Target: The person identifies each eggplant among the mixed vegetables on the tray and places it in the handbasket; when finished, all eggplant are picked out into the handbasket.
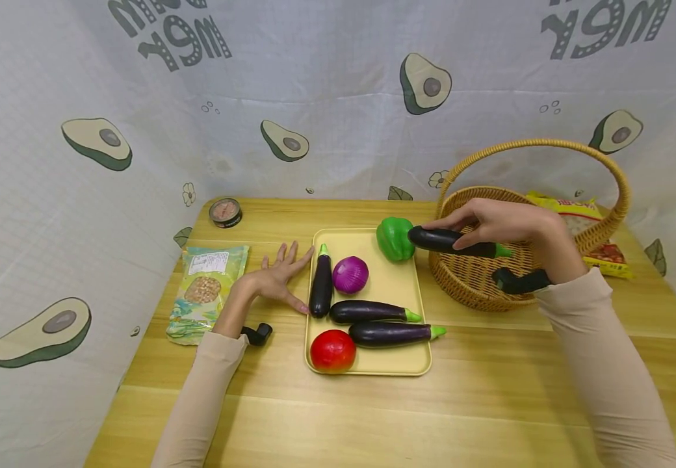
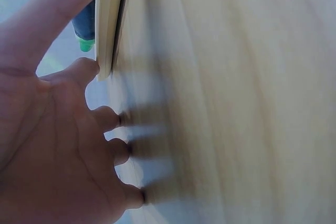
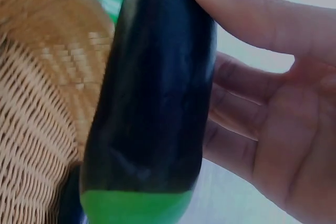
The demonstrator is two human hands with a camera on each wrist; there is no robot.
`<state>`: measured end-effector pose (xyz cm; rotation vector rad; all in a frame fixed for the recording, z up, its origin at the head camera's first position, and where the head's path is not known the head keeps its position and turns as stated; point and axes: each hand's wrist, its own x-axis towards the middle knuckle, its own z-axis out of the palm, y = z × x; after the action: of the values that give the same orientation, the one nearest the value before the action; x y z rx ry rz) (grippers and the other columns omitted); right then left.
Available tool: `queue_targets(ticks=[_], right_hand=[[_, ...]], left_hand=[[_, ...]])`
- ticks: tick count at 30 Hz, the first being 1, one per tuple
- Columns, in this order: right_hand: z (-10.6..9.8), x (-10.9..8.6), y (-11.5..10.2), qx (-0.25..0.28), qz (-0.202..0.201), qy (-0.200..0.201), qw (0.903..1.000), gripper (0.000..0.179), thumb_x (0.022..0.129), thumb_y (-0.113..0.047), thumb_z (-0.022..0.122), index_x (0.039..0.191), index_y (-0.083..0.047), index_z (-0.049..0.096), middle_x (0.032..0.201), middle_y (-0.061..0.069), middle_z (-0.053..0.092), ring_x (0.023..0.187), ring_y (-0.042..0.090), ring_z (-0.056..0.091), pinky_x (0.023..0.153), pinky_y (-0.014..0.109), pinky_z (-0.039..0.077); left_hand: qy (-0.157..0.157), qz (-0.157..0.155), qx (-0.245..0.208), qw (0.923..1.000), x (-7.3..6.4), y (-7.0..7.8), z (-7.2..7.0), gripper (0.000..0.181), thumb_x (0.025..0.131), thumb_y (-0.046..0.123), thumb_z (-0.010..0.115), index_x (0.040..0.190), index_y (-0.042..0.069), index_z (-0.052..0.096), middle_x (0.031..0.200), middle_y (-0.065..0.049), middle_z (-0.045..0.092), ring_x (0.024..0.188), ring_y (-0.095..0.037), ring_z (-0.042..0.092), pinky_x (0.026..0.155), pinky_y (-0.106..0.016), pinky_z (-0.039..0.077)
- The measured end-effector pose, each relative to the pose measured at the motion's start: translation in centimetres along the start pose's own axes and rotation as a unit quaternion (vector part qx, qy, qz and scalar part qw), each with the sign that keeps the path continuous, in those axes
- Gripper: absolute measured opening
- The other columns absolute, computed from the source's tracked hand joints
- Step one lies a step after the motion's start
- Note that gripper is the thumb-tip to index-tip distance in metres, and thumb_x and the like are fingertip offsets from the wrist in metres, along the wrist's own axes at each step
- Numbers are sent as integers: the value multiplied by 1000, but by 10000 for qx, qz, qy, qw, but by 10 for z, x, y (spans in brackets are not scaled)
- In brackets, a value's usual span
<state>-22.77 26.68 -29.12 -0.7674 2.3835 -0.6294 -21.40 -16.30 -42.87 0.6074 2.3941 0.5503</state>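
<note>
right hand (image 1: 493,224) pinches eggplant (image 1: 439,241) crosswise, stem (image 1: 503,251) pointing right; left hand (image 1: 275,279) spread.

Basket (image 1: 457,291) in high head, close right-wrist views

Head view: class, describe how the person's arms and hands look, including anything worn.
The left sleeve and right sleeve are long, plain and beige, ending near the wrists. The left hand and right hand wear no gloves. A small black device shows at each wrist.

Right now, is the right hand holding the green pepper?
No, the right hand holds an eggplant, while the green pepper sits on the tray.
</note>
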Motion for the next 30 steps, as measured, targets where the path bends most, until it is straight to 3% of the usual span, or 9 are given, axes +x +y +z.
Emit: queue_targets(ticks=[4, 11, 21, 27, 30], right_hand=[[-5, -10, 13, 179, 106, -117, 9997, 54, 98, -13, 71, 150, -15, 56, 114, 9, 65, 82, 15, 51, 65, 25, 46], [-13, -28, 33, 80, 184, -127, 9997, 56, 98, -14, 71, 152, -16, 54, 146, 19, 59, 80, 8, 48, 67, 26, 46], [-18, -33, 63, -167, 393, 147, 9990, 55, 96, -10, 72, 149, -6, 56, 140, 23, 63, 96, 12, 55, 72, 22, 47], [-16, -29, 79, -351, 491, 369, 9975, 57, 95, -11, 73, 149, -4, 55, 142, 25, 59, 122, 34, 60, 83, 22, 53], [-15, -27, 86, -303, 528, 545, 9967, 57, 96, -8, 71, 149, 0, 52, 146, 29, 55, 130, 47, 56, 91, 29, 55]], left_hand=[[-11, 8, 11, 10000, 0, 0, -1, 132, 79, 43, 89, 167, 24, -8, 169, -20, -28, 156, -41, -30, 121, -71, -18], [-12, -8, 30, 10000, 0, -1, -1, 133, 79, 44, 89, 167, 24, -8, 169, -20, -28, 156, -41, -31, 120, -72, -18], [-9, -12, -28, 10000, 1, 1, 0, 133, 78, 44, 90, 167, 24, -7, 169, -20, -28, 156, -41, -30, 120, -73, -17], [-26, -9, -30, 10000, 0, 0, 0, 133, 79, 43, 90, 167, 23, -7, 169, -20, -28, 156, -41, -30, 121, -72, -18], [-22, 12, -47, 10000, 1, 0, 1, 133, 79, 43, 90, 167, 23, -7, 169, -21, -28, 156, -41, -31, 121, -72, -18]])
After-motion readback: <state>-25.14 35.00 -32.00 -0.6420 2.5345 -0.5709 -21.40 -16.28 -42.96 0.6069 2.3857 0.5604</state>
